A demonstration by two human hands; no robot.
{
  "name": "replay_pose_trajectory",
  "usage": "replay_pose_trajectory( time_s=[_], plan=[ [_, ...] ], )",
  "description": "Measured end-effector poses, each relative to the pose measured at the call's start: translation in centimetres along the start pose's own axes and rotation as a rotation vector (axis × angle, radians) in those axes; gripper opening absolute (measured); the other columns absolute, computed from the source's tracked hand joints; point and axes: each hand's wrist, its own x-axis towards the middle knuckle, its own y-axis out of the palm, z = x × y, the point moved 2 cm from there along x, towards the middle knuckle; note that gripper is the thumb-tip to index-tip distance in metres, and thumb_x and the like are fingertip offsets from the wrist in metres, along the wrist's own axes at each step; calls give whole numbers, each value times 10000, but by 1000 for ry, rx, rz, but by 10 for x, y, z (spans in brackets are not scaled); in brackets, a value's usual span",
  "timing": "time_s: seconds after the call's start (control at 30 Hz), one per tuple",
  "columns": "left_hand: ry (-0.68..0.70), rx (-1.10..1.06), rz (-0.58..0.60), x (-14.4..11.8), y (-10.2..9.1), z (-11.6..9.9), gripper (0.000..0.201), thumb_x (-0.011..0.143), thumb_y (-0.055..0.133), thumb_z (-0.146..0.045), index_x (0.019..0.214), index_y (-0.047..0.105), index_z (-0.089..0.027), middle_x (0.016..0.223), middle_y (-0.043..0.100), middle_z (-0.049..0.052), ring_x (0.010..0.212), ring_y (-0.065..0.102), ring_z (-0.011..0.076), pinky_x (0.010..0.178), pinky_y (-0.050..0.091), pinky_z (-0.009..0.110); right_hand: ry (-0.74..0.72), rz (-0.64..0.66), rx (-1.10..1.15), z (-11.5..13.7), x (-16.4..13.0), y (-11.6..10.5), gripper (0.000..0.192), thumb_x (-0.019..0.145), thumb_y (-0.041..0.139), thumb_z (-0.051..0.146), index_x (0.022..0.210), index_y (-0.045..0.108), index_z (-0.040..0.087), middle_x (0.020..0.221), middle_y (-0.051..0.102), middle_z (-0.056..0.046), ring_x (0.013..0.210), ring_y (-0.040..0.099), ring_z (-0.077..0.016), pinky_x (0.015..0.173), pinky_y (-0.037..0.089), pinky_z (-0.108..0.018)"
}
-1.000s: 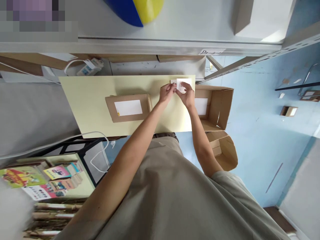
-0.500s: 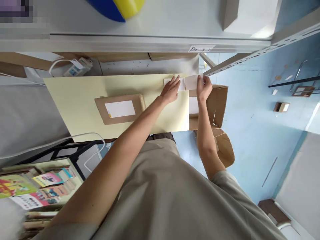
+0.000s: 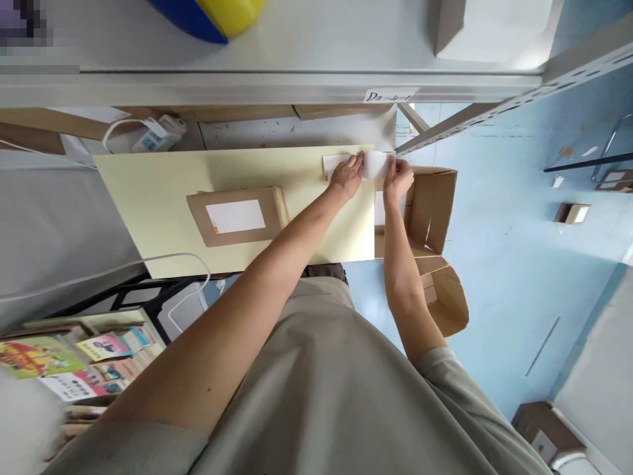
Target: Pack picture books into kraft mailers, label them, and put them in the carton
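Observation:
A strip of white labels (image 3: 376,164) lies along the far right edge of the pale yellow board (image 3: 148,178), with its right part lifted and bent. My right hand (image 3: 398,179) pinches the right end of that strip just past the board's edge. My left hand (image 3: 347,177) rests on the strip, fingers stretched out over it near the bend. On the board to the left sits a brown cardboard parcel (image 3: 274,208) bearing a white label (image 3: 236,216); neither hand touches it.
Open cardboard boxes (image 3: 431,211) stand at the board's right side. A grey metal shelf (image 3: 297,89) crosses above the board. Behind the board's left end is a power strip (image 3: 161,134). A white cable (image 3: 182,256) hangs over the front left corner, near colourful books (image 3: 106,346).
My left hand has slid right along the strip, and my right hand has come slightly left and lower. The label between them now bends more. The parcel stays put.

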Motion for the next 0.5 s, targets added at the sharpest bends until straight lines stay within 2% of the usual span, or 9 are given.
replay_pose_trajectory(
  time_s=[0.07, 0.17, 0.27, 0.33, 0.4, 0.47, 0.5],
  plan=[
    [-13, 12, 8, -1, 0, -1, 644, 1006, 771, -294, 1623, 722, -116, 1853, 495, 197, 1747, 315, 525, 1496, 188, 687, 79, -58, 38, -11, -12, -9, 575, 1203, 427, 579, 1104, 820, 170, 1123, 849, -169, 1117, 789, -325, 1045, 636, -494],
    [-11, -40, -18, -1, 1, -4, 642, 987, 795, -337, 1592, 748, -126, 1848, 495, 194, 1754, 298, 529, 1469, 276, 672, 249, -223, 67, -36, -34, -32, 590, 1181, 419, 586, 984, 795, 176, 997, 840, -148, 982, 797, -314, 941, 665, -473],
    [24, -133, -42, 0, 0, -13, 671, 965, 838, -390, 1582, 738, -146, 1833, 507, 198, 1767, 302, 509, 1449, 348, 621, 276, -347, 67, -48, -55, -55, 603, 1164, 424, 620, 922, 779, 196, 904, 812, -110, 905, 790, -308, 890, 679, -477],
    [35, -171, -60, -2, -5, -23, 694, 956, 857, -384, 1591, 708, -149, 1840, 493, 199, 1772, 336, 480, 1463, 346, 581, 210, -364, 75, -39, -69, -64, 616, 1162, 429, 647, 938, 787, 199, 933, 811, -111, 931, 787, -305, 914, 683, -490],
    [-13, -192, -106, -16, -17, -34, 667, 962, 857, -349, 1579, 696, -155, 1807, 527, 204, 1754, 409, 451, 1468, 352, 555, 119, -325, 127, -19, -85, -67, 620, 1160, 446, 680, 982, 798, 202, 984, 807, -113, 979, 778, -295, 942, 681, -488],
    [-111, -223, -149, -48, -35, -44, 557, 989, 833, -328, 1514, 725, -180, 1670, 656, 201, 1675, 543, 426, 1429, 429, 562, 30, -234, 226, 8, -105, -65, 618, 1142, 479, 726, 1004, 794, 213, 995, 783, -96, 989, 758, -273, 928, 673, -454],
    [-153, -265, -151, -73, -46, -48, 471, 1005, 822, -342, 1448, 754, -199, 1542, 738, 185, 1591, 636, 406, 1372, 510, 561, -6, -180, 282, 23, -117, -62, 621, 1129, 495, 753, 996, 785, 220, 983, 765, -83, 972, 746, -259, 901, 666, -427]
  ],
)
